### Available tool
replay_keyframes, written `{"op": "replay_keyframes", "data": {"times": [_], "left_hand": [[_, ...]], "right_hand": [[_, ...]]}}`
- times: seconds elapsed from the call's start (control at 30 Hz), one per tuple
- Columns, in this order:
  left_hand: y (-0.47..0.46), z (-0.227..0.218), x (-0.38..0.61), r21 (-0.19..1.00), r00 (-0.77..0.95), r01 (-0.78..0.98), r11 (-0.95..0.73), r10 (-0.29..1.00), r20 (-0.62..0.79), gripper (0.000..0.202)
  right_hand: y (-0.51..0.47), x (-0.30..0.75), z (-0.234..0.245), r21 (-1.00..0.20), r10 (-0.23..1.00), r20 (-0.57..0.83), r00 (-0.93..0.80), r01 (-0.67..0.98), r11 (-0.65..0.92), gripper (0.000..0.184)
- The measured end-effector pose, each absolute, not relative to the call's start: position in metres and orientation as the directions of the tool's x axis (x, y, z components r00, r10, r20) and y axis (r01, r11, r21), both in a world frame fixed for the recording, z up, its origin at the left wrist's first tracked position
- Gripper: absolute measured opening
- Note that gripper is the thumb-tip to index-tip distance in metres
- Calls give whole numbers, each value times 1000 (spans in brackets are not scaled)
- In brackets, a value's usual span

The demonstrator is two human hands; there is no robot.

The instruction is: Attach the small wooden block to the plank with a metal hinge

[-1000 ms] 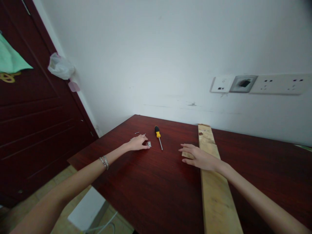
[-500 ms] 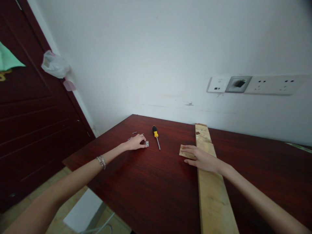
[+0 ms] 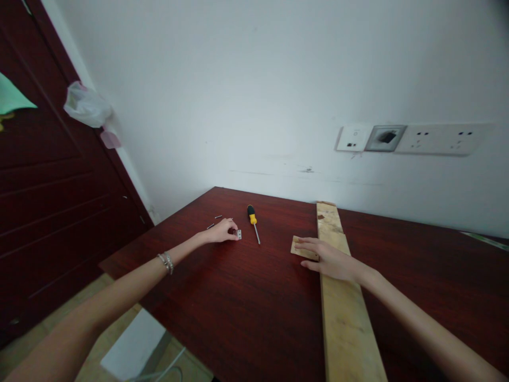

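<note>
My left hand [image 3: 221,231] lies on the dark red table [image 3: 246,297], its fingers curled down onto a small metal hinge [image 3: 238,234]. A few loose screws [image 3: 218,218] lie just behind that hand. A screwdriver with a yellow and black handle [image 3: 252,219] rests right of the hinge. My right hand [image 3: 330,260] lies flat, fingers stretched, over a small wooden block [image 3: 299,247] and the left edge of a long wooden plank [image 3: 338,297].
A white wall rises behind the table, with a row of sockets [image 3: 413,139]. A dark red door [image 3: 47,196] stands at the left, with a plastic bag [image 3: 85,106] hanging by it. A white box [image 3: 133,345] sits on the floor below the table's edge.
The small wooden block has come into view from under my right hand's fingers. My left hand stays on the hinge. The view has shifted slightly.
</note>
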State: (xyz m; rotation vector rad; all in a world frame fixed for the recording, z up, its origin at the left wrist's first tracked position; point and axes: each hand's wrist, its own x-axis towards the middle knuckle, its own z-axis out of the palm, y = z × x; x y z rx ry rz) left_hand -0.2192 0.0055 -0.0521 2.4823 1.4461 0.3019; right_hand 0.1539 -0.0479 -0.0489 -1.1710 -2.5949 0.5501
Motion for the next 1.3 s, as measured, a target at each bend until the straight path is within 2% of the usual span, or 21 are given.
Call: {"op": "replay_keyframes", "data": {"times": [0.33, 0.57, 0.73, 0.9, 1.0, 1.13, 1.3], "left_hand": [[9, -57, -222, 297, 503, 795, -529, 849, 164, 28], [12, -42, -198, 281, 590, 691, -666, 744, 314, 28], [21, -20, -150, 267, 641, 607, -748, 660, 393, 32], [24, 4, -87, 231, 697, 468, -853, 517, 496, 33], [24, 11, -53, 193, 707, 413, -890, 447, 548, 35], [23, 11, -18, 178, 720, 373, -911, 405, 564, 37], [26, 3, -1, 195, 730, 342, -919, 390, 561, 37]], "right_hand": [[-50, 163, -44, -455, 765, 103, -635, 654, 604, 55], [-54, 171, -31, -446, 806, 117, -581, 694, 565, 49], [-51, 173, -23, -512, 835, 255, -487, 664, 544, 43], [-38, 174, -19, -786, 903, 354, -245, 445, 429, 33], [-30, 180, -17, -908, 941, 324, -97, 246, 338, 31], [-25, 188, -13, -980, 980, 199, 4, 22, 199, 32], [-22, 192, -20, -985, 996, 84, 34, -148, 88, 27]]}}
